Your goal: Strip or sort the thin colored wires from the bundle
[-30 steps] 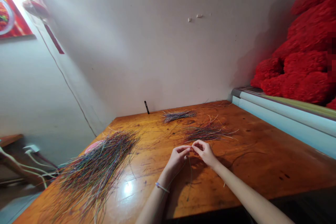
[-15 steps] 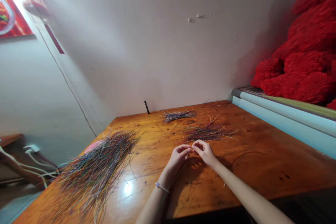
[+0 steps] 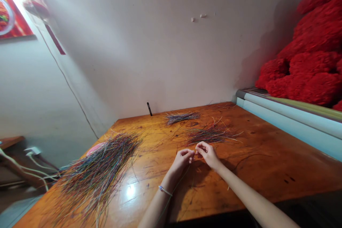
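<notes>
My left hand (image 3: 185, 157), with a beaded bracelet (image 3: 165, 190) on the wrist, is pinched closed on a thin greenish wire (image 3: 182, 177) that trails down along the forearm. Close to its right, my right hand (image 3: 207, 153) is also in a pinch; what lies between its fingertips is too small to make out. Just beyond the hands lies a loose bundle of dark reddish wires (image 3: 208, 135). A smaller bundle of purplish wires (image 3: 182, 117) rests farther back. On the left of the table spreads a large heap of multicoloured wires (image 3: 104, 171).
The wooden table (image 3: 267, 171) reaches back to the wall, where a black marker (image 3: 149, 109) stands. A pink item (image 3: 96, 148) shows under the big heap. Light-blue rolls (image 3: 288, 121) and piled red fluffy material (image 3: 315, 64) border the right side. A plug with cables (image 3: 32, 151) is at left.
My left hand has moved down very slightly and its fingertips have drawn a little away from my right hand's. The wire beside my left forearm has shifted.
</notes>
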Available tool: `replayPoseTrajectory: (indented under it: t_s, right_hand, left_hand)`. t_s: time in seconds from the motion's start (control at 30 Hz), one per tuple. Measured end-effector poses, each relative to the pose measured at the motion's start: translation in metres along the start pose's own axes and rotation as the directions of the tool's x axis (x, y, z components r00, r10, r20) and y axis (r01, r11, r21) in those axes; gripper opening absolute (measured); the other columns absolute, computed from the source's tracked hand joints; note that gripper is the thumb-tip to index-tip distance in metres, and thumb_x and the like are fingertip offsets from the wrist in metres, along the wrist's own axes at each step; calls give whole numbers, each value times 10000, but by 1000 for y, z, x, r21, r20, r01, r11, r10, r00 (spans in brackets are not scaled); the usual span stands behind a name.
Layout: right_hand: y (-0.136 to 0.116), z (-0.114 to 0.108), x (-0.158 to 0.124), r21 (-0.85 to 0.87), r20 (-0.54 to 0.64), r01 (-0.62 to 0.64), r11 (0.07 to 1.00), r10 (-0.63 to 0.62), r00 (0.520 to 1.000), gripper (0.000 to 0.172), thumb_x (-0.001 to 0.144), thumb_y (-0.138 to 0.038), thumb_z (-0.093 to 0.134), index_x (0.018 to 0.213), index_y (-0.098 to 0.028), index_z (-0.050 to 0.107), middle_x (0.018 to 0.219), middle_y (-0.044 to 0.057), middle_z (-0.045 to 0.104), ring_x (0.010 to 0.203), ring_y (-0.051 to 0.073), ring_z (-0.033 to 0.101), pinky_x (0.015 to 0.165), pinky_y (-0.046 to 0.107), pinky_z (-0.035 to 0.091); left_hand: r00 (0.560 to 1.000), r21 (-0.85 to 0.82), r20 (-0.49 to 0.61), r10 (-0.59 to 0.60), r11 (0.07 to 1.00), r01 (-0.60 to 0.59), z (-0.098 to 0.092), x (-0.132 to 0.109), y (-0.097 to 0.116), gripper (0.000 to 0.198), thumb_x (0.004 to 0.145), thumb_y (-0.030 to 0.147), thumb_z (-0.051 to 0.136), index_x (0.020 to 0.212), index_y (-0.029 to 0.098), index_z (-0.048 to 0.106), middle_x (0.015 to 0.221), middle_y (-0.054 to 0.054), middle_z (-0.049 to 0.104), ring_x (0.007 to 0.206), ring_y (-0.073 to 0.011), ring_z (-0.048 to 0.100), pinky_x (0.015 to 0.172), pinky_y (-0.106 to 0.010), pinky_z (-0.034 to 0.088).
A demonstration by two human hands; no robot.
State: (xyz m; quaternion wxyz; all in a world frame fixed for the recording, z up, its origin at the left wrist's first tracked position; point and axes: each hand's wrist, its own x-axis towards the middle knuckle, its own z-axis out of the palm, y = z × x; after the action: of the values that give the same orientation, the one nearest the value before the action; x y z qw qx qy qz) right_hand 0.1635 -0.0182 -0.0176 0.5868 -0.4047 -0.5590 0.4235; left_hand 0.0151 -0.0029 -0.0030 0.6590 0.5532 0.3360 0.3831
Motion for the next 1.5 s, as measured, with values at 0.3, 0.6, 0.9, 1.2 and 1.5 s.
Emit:
replayPoseTrajectory:
  t_s: [0.3,0.6,0.9,1.2,1.5]
  right_hand:
    - [3,-2,1,-60,-23,62,996,-64,998,292,767,-475,543,717,-189,518,614,0,579,584,145,545,486,227,395]
    - [2,-2,1,-71,-29,63,995,-65,997,304,770,-489,532,712,-191,514,618,4,565,591,150,540,483,229,399]
    - [0,-3,1,-98,-82,68,993,-76,994,326,766,-510,525,722,-188,525,636,14,573,621,165,558,508,242,419]
    - [2,-5,3,-125,-123,76,989,-92,988,315,764,-500,532,729,-187,536,674,29,571,661,182,548,540,262,447]
    - [-1,-4,1,-149,-112,109,983,-126,986,304,760,-485,542,705,-186,555,694,32,592,685,190,563,615,278,441]
  left_hand:
    - [999,70,-30,12,998,-10,-2,2,-1,355,626,469,680,652,118,630,456,52,432,419,-47,300,446,-212,166]
    - [1000,73,-4,-10,997,11,-3,3,-3,381,637,498,660,603,123,609,439,60,392,409,-48,259,439,-227,136]
    - [998,-31,-9,-67,997,67,1,-5,6,333,628,441,698,692,115,674,639,-34,613,603,-121,516,564,-204,343]
    - [999,-269,48,-3,963,16,1,-6,10,381,709,447,602,947,156,665,1158,-112,577,1005,-251,534,849,-364,410]
    - [999,-148,-38,-14,989,8,4,-5,4,389,633,360,726,950,139,679,1022,-116,649,818,-182,603,741,-273,433]
